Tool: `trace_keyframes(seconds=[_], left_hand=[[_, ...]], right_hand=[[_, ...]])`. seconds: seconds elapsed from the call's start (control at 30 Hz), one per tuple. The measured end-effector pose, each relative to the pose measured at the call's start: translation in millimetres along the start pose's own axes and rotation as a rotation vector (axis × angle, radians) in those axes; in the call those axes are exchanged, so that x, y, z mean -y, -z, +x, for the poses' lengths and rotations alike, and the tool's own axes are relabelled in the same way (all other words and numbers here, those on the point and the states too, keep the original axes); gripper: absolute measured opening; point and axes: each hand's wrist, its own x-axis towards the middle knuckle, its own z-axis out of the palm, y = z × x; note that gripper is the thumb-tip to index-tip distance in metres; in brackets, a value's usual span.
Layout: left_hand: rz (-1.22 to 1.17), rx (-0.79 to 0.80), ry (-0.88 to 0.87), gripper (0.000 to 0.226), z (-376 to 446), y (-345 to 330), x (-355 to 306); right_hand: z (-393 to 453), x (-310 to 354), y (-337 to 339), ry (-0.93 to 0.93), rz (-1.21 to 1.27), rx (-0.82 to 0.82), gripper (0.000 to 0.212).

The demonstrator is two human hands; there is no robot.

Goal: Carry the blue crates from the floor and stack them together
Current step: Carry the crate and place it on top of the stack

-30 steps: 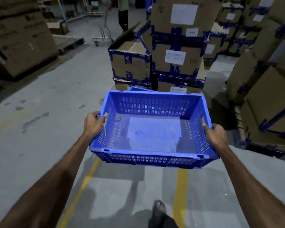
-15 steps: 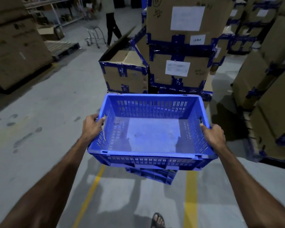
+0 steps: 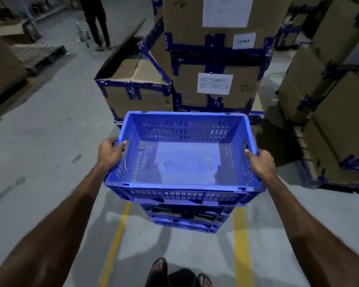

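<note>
I hold an empty blue slotted crate [image 3: 184,162] in front of me at about waist height. My left hand [image 3: 109,155] grips its left rim and my right hand [image 3: 261,164] grips its right rim. Directly below it a stack of blue crates [image 3: 184,219] stands on the floor between two yellow lines; only the near side of the stack shows under the held crate. I cannot tell whether the held crate touches the stack.
Taped cardboard boxes [image 3: 214,65] are piled just behind the crates, one open box [image 3: 133,90] to their left, more boxes [image 3: 330,96] on the right. A person [image 3: 95,19] stands far back by a pallet [image 3: 37,54]. My sandalled feet [image 3: 178,272] are below.
I have stepped forward with the crate. The stack on the floor has come into view beneath it, and the held crate now sits lower, right over the stack.
</note>
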Motion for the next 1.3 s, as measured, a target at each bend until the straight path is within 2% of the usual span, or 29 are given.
trace_keyframes(seconds=[0.23,0.37,0.47,0.6,0.8,0.93,1.07,1.17,1.3], left_hand=[[-0.081,0.113,-0.068,0.012,42.7,-25.0,-17.3],[-0.132,0.154,-0.1,0.011,71.8,-42.6,-3.1],[-0.141,0.179,-0.072,0.016,95.5,-52.4,11.2],[-0.141,0.197,-0.061,0.037,126.5,-61.0,21.3],[-0.122,0.232,-0.075,0.039,136.7,-66.3,33.4],[0.023,0.24,-0.211,0.041,122.5,-57.9,24.6],[0.298,0.208,-0.422,0.057,93.8,-49.2,22.0],[0.359,0.23,-0.468,0.048,81.2,-46.2,29.7],[0.366,0.26,-0.489,0.051,63.6,-34.7,37.2]], right_hand=[[15.7,-1.6,-22.4,-0.082,0.014,-0.082,0.039],[23.4,-3.0,-35.4,-0.094,0.03,-0.115,0.04],[31.9,-1.5,-42.1,-0.107,0.049,-0.136,0.039],[35.7,4.6,-47.1,-0.123,0.048,-0.15,0.041],[31.9,5.2,-44.2,-0.114,0.013,-0.143,0.041],[21.3,6.6,-41.1,-0.081,-0.073,-0.097,0.042],[3.2,0.6,-40.5,-0.003,-0.16,-0.102,0.048],[-14.0,-4.2,-42.1,0.028,-0.202,-0.127,0.062],[-40.1,-8.9,-40.1,0.187,-0.348,-0.157,0.062]])
